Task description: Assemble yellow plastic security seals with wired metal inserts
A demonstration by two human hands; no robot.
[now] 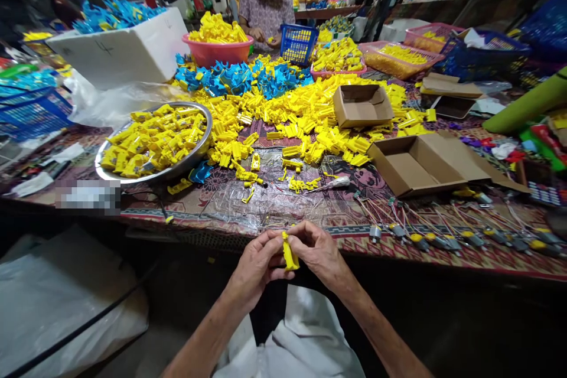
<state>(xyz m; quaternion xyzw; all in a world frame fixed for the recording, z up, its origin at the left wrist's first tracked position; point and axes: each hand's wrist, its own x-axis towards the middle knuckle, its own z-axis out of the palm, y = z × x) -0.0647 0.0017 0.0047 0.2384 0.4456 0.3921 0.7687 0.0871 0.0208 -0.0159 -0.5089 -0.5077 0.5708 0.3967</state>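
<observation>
A small yellow plastic part [290,255] is held upright between my two hands, just in front of the table's near edge. My left hand [261,257] grips it from the left, fingers curled behind it. My right hand [316,253] pinches its upper end with thumb and forefinger. Beyond my hands, several thin yellow pieces [303,183] lie on the plastic-covered cloth, along with a small white-tipped item [339,182]. A steel basin [208,130] full of assembled yellow parts [153,139] stands to the left.
Loose yellow parts [305,106] and blue parts [243,78] are heaped mid-table. Small motors with wires [447,241] line the right front edge, below an open cardboard box [410,168]. A white foam box [128,50] stands back left. Across the table sits another person [268,0].
</observation>
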